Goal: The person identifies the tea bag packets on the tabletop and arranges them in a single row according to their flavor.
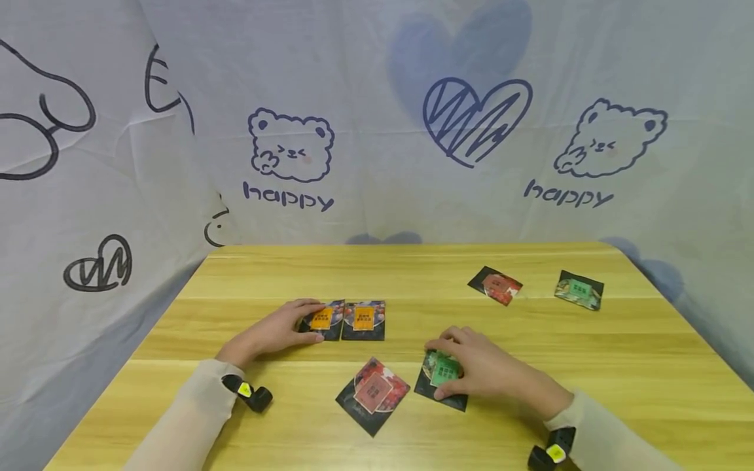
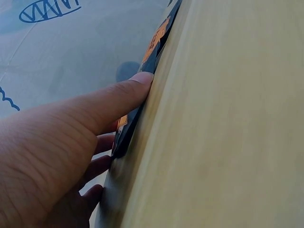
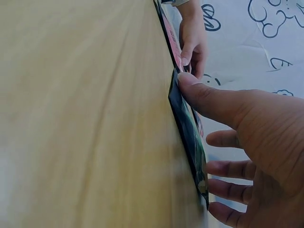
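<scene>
Two flat square black packets with orange labels lie side by side left of the middle. My left hand spans the left orange-labelled packet, thumb at its near edge and fingers along the far side. The other orange-labelled packet lies just to its right. With its thumb on a near corner, my right hand holds a green-labelled packet across its width. That packet looks slightly tilted in the right wrist view, and the hand covers its right part. Between both hands lies a red-labelled packet, turned cornerwise.
Farther back on the right lie another red-labelled packet and another green-labelled packet, apart from each other. Everything rests on a yellow wood-grain table. A white cloth with drawings hangs behind it.
</scene>
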The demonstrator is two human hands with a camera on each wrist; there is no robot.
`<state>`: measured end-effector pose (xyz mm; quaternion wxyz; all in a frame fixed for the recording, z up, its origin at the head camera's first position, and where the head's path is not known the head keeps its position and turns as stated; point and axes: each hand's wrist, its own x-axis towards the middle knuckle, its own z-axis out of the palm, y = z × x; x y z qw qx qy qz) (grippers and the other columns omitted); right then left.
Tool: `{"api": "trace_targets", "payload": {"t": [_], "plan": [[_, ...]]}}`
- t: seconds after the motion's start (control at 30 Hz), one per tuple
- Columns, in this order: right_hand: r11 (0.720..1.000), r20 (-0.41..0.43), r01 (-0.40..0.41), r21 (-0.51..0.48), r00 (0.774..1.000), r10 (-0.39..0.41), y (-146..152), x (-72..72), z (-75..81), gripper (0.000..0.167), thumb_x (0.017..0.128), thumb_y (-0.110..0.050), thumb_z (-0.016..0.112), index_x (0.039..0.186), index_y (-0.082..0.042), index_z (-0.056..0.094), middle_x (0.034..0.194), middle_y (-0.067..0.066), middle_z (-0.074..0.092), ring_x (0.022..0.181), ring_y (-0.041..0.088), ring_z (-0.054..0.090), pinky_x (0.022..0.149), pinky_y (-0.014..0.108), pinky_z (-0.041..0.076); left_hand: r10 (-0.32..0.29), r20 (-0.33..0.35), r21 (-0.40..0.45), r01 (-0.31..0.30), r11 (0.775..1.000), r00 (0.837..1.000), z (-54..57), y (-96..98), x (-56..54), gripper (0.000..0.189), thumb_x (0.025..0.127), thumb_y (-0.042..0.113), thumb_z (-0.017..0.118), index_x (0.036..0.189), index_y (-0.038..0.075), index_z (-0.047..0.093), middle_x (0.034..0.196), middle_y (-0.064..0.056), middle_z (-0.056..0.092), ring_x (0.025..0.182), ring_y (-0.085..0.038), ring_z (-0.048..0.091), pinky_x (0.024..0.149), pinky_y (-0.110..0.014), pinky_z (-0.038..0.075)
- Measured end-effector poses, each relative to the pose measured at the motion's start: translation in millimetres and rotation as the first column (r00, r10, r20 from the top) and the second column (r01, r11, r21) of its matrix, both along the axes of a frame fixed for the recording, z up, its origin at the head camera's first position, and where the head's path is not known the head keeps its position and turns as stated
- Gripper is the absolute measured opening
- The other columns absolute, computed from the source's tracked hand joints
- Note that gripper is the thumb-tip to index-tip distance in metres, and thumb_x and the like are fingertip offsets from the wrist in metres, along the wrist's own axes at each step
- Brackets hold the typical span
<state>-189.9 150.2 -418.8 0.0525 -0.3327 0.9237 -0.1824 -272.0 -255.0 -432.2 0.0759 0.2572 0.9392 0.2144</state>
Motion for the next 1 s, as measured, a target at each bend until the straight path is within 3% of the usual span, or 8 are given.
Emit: {"api": "trace_targets", "payload": {"t": [0.3,1.0], "plan": [[1.000,0.025,0.018,0.017,1.000,-0.019,4.1,6.7,3.2,0.082,0.075,-0.068,0.069,0.139,-0.018,0.055,0.118,-0.003,0.050,0.103,0.017,0.048,0.084,0.043,0.046,0.014,0.015,0.001,-0.014,1.000,1.000,1.6,3.2,0.6,0.077,0.088,0.056,0.065,0.150,0.015,0.042,0.153,-0.015,0.034,0.139,-0.039,0.031,0.109,-0.059,0.030],[0.999,-0.020,-0.032,0.043,0.999,0.033,2.1,5.9,1.2,0.073,0.082,-0.062,0.064,0.140,-0.018,0.056,0.127,0.004,0.051,0.112,0.024,0.049,0.093,0.050,0.045,0.014,0.018,0.008,-0.014,1.000,1.000,0.3,0.5,1.7,0.078,0.088,0.056,0.065,0.151,0.015,0.041,0.154,-0.016,0.033,0.139,-0.040,0.030,0.109,-0.059,0.030]]}}
